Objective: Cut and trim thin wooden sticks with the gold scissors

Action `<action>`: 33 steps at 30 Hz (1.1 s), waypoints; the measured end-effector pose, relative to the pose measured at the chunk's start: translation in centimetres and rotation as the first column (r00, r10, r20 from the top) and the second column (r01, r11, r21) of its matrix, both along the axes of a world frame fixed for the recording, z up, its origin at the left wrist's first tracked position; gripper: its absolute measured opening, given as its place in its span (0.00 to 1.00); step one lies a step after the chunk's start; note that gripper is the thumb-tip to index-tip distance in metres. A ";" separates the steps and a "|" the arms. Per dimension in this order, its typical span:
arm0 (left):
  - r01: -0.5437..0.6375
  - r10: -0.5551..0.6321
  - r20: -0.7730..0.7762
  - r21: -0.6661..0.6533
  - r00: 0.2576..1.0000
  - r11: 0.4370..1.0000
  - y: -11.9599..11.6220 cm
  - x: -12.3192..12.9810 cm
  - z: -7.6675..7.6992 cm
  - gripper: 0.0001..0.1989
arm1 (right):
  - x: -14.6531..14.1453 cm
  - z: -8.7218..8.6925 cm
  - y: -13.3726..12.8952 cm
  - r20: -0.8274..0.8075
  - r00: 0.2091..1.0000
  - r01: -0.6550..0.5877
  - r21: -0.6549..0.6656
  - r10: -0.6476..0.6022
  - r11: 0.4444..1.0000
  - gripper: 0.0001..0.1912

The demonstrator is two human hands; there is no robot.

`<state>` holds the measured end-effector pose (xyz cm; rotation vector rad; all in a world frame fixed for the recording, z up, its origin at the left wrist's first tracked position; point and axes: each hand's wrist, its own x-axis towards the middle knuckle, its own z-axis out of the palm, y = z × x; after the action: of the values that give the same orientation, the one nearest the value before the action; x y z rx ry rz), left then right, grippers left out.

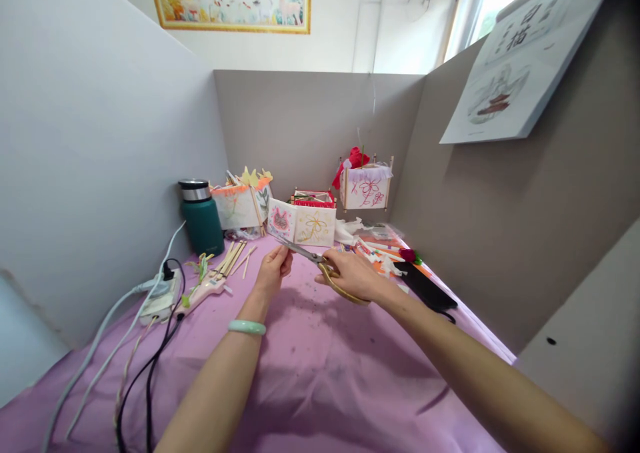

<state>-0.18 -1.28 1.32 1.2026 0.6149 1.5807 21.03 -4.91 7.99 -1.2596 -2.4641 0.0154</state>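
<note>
My right hand [353, 274] is closed round the gold-coloured handles of a pair of scissors [305, 250], whose blades point left and away. Beside the blades, my left hand [274, 269] is closed in a pinch. Whatever it pinches, if anything, is too small to make out. Just beyond the hands stand a white panel with a pink and red drawing [281, 220] and another with a golden flower [315, 226]. Behind them shows a red-trimmed box [313, 198].
Left are a green bottle [203, 218], wooden sticks [233, 259], a pink glue gun [203, 294] and a power strip [163, 299] with trailing cables. A black phone [425, 285] lies right. Painted lanterns [367, 189] stand at the back; grey partitions [320, 126] enclose the purple cloth [320, 373].
</note>
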 end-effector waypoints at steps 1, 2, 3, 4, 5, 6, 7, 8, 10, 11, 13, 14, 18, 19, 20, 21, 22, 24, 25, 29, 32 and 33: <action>-0.002 0.002 0.011 0.000 1.000 1.000 0.0 0.0 0.0 0.14 | -0.1 0.0 -0.1 0.017 1.000 0.012 0.008 -0.012 1.000 0.20; -0.004 0.005 0.020 -0.002 1.000 1.000 0.1 0.0 0.0 0.14 | -0.3 0.0 -0.1 0.033 0.999 0.026 0.019 -0.026 0.999 0.20; -0.006 0.006 0.024 -0.004 1.000 1.000 0.0 0.0 0.0 0.14 | -0.4 0.0 -0.1 0.046 0.998 0.038 0.032 -0.039 0.999 0.20; -0.008 0.008 0.024 -0.005 1.000 1.000 0.0 0.0 0.1 0.14 | -0.5 0.0 -0.1 0.057 0.997 0.050 0.046 -0.052 0.998 0.20; -0.010 0.010 0.020 -0.005 1.000 1.000 0.0 0.0 0.1 0.14 | -0.6 -0.1 -0.1 0.064 0.996 0.061 0.055 -0.065 0.997 0.20; -0.013 0.013 0.014 -0.005 1.000 1.000 0.0 0.0 0.2 0.14 | -0.8 -0.1 0.0 0.067 0.995 0.074 0.057 -0.078 0.996 0.20; -0.018 0.018 0.006 -0.007 1.000 1.000 -0.1 0.1 0.2 0.15 | -0.9 -0.2 0.1 0.065 0.994 0.086 0.050 -0.089 0.995 0.20; -0.028 0.028 -0.004 -0.012 1.000 1.000 -0.1 0.1 0.2 0.15 | -1.0 -0.3 0.3 0.061 0.993 0.097 0.038 -0.099 0.995 0.19; -0.072 0.071 -0.035 -0.032 0.997 0.997 -0.1 0.1 0.3 0.16 | -1.0 -0.7 0.6 0.037 0.992 0.122 0.019 -0.122 0.992 0.19; -0.104 0.101 -0.057 -0.045 0.993 0.994 -0.1 0.1 0.3 0.17 | -0.9 -1.0 0.8 0.020 0.990 0.138 0.008 -0.138 0.990 0.19; -0.166 0.158 -0.106 -0.073 0.982 0.983 -0.1 0.0 0.3 0.19 | -0.5 -1.7 1.1 -0.010 0.983 0.185 -0.031 -0.185 0.982 0.19; -0.190 0.178 -0.125 -0.086 0.976 0.978 0.0 -0.1 0.3 0.19 | -0.1 -2.1 1.1 -0.017 0.977 0.209 -0.062 -0.210 0.976 0.20; -0.236 0.218 -0.152 -0.118 0.964 0.965 -0.1 -0.7 0.3 0.18 | 1.5 -3.9 0.4 -0.071 0.968 0.228 -0.164 -0.242 0.960 0.20; -0.235 0.216 -0.145 -0.131 0.966 0.963 -0.2 -0.8 0.4 0.18 | 1.9 -4.4 0.2 -0.099 0.966 0.218 -0.173 -0.237 0.961 0.19; -0.224 0.205 -0.131 -0.149 0.970 0.963 -0.2 -0.8 0.4 0.19 | 2.2 -4.8 -0.1 -0.128 0.965 0.207 -0.175 -0.231 0.963 0.19; -0.202 0.184 -0.112 -0.170 0.976 0.965 -0.3 -0.9 0.4 0.20 | 2.4 -5.2 -0.2 -0.150 0.963 0.199 -0.172 -0.225 0.965 0.19; -0.166 0.152 -0.088 -0.190 0.984 0.968 -0.3 -0.9 0.4 0.21 | 2.6 -5.6 -0.3 -0.168 0.961 0.194 -0.162 -0.221 0.968 0.19; -0.076 0.069 -0.042 -0.221 0.997 0.972 -0.3 -0.9 0.2 0.21 | 2.5 -6.1 -0.3 -0.188 0.960 0.187 -0.130 -0.209 0.974 0.18; -0.031 0.027 -0.021 -0.235 0.999 0.971 -0.3 -0.9 0.1 0.21 | 2.4 -6.3 -0.3 -0.189 0.960 0.188 -0.114 -0.207 0.976 0.17; 0.106 -0.098 0.041 -0.311 0.994 0.945 0.0 -0.7 -0.3 0.16 | 1.3 -6.3 0.1 -0.146 0.953 0.256 -0.079 -0.266 0.963 0.18; 0.137 -0.131 0.040 -0.316 0.991 0.939 0.0 -0.5 -0.3 0.14 | 0.3 -6.1 0.1 -0.083 0.946 0.311 -0.028 -0.312 0.950 0.21; 0.128 -0.127 0.026 -0.309 0.992 0.942 -0.1 -0.4 -0.2 0.12 | -0.1 -6.0 0.0 -0.063 0.948 0.312 -0.001 -0.311 0.950 0.22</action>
<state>-0.54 -1.39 1.08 0.9808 0.7371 1.3208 20.92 -4.88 1.96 -1.6048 -2.1843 -0.0392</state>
